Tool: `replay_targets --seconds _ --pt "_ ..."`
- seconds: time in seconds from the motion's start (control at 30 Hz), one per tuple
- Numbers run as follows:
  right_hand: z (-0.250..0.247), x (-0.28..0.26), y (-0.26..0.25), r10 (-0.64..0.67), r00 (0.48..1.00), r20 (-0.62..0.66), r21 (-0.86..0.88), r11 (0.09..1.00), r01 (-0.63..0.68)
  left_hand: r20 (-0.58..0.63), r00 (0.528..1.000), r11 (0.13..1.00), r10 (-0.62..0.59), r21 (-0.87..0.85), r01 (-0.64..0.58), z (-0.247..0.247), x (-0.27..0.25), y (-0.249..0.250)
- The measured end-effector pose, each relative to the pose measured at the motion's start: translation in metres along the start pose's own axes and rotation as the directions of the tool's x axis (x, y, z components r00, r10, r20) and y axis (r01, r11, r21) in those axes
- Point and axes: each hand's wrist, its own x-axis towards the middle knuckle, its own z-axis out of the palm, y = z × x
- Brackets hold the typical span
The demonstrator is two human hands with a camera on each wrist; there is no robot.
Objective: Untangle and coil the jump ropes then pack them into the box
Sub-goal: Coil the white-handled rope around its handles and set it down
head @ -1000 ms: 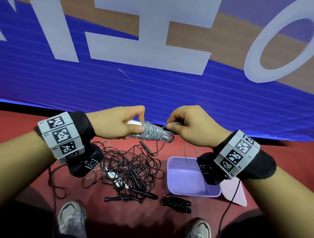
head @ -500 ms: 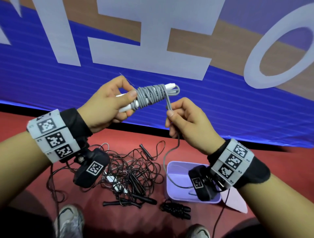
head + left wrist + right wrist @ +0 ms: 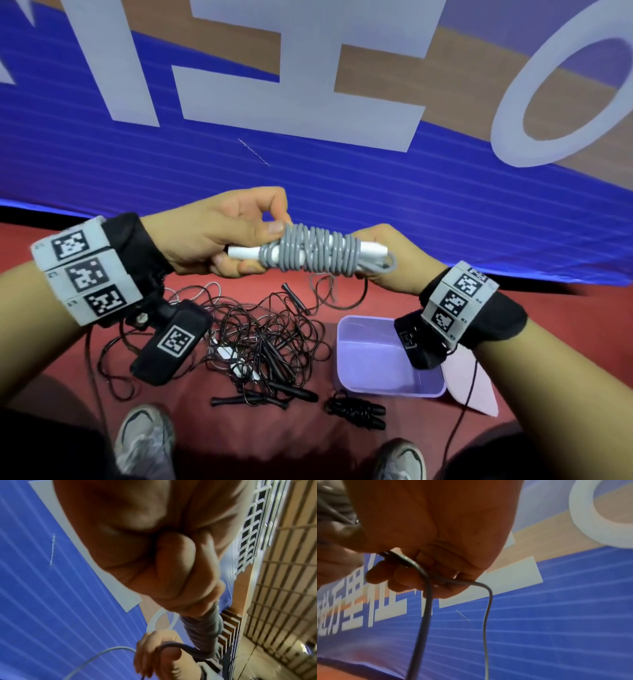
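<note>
A grey jump rope (image 3: 315, 253) is wound tightly round its white handles (image 3: 245, 253) into a bundle held level in front of me. My left hand (image 3: 239, 240) grips the bundle's left end, thumb on the coils. My right hand (image 3: 387, 263) holds the right end from behind and pinches the loose grey cord (image 3: 426, 588), whose tail hangs down (image 3: 329, 291). A tangle of black jump ropes (image 3: 263, 339) lies on the red floor. A coiled black rope (image 3: 356, 413) lies in front of the open lilac box (image 3: 387, 363).
The box lid (image 3: 469, 383) lies on the floor right of the box. My two shoes (image 3: 144, 442) stand at the near edge. A blue banner wall (image 3: 342, 171) rises just behind the ropes.
The bundle has come down from a raised tilt to level. My right hand moved up from under it to its right end, and more cord is wound on.
</note>
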Motion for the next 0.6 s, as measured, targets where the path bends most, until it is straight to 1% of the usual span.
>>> replay_targets --seconds 0.03,0.1,0.17,0.2,0.27,0.33,0.4,0.47,0.5,0.53,0.6 --pt "-0.001 0.001 0.004 -0.003 1.0 0.012 -0.098 0.995 0.004 0.025 0.999 0.998 -0.031 0.056 0.03 0.001 0.0 -0.001" --pt "-0.005 0.001 0.005 0.041 0.998 0.039 -0.246 0.969 -0.03 0.059 0.993 0.983 -0.099 0.163 0.088 0.003 0.001 -0.004" --pt "-0.01 0.002 0.002 0.083 0.996 0.034 -0.377 0.924 -0.064 0.047 0.984 0.934 -0.171 0.326 0.147 0.006 0.003 -0.008" --pt "-0.014 0.002 -0.001 0.091 0.995 0.029 -0.447 0.892 -0.068 0.017 0.98 0.891 -0.2 0.419 0.175 0.007 0.004 -0.01" --pt "-0.018 0.002 -0.009 0.092 0.996 -0.013 -0.547 0.833 -0.084 -0.064 0.974 0.789 -0.219 0.575 0.216 0.008 0.007 -0.013" --pt "-0.018 0.002 -0.017 0.057 0.995 -0.076 -0.581 0.809 -0.091 -0.151 0.968 0.684 -0.2 0.686 0.249 0.009 0.012 -0.015" --pt "-0.016 0.002 -0.022 0.029 0.989 -0.144 -0.561 0.821 -0.106 -0.225 0.966 0.581 -0.127 0.772 0.257 0.009 0.016 -0.016" --pt "-0.014 0.002 -0.025 0.01 0.977 -0.211 -0.508 0.853 -0.118 -0.292 0.956 0.509 0.015 0.826 0.244 0.01 0.02 -0.018" --pt "-0.013 0.002 -0.027 0.002 0.967 -0.254 -0.463 0.878 -0.124 -0.326 0.94 0.497 0.098 0.835 0.237 0.009 0.022 -0.019" --pt "-0.011 0.003 -0.028 -0.004 0.953 -0.303 -0.405 0.906 -0.125 -0.365 0.914 0.504 0.177 0.831 0.234 0.007 0.024 -0.02" --pt "-0.006 0.003 -0.028 0.009 0.915 -0.404 -0.251 0.96 -0.12 -0.444 0.847 0.57 0.291 0.792 0.219 0.005 0.026 -0.02"
